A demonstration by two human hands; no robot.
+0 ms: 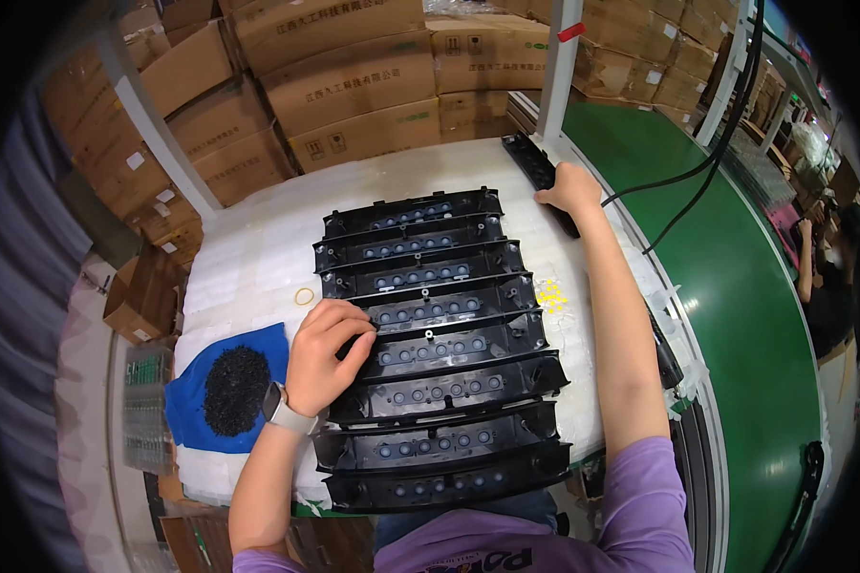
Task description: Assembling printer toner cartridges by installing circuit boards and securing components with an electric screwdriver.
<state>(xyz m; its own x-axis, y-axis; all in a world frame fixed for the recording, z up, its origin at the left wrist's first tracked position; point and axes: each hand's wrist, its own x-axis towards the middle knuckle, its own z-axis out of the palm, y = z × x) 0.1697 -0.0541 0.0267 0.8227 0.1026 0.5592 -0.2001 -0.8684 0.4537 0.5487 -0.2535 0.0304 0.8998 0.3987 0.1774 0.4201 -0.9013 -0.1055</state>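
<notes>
We note right hand (pixel 575 189) gripping a strip (pixel 528 160), upper right, left hand (pixel 327 355) loosely open at the centre panels (pixel 440 351); a low inward swing could scatter the yellow bits (pixel 551 297).

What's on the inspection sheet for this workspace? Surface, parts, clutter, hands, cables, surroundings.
Surface: white-covered table.
Parts: black housings lined up in a row; separate black bar at far right.
Clutter: black bits on blue cloth; yellow bits; thin yellowish ring.
Hands: left hand at housings' left edge, contact unclear; right hand on bar.
Cables: black, hanging at right.
Surroundings: stacked cartons behind; green surface and another person right.
</notes>
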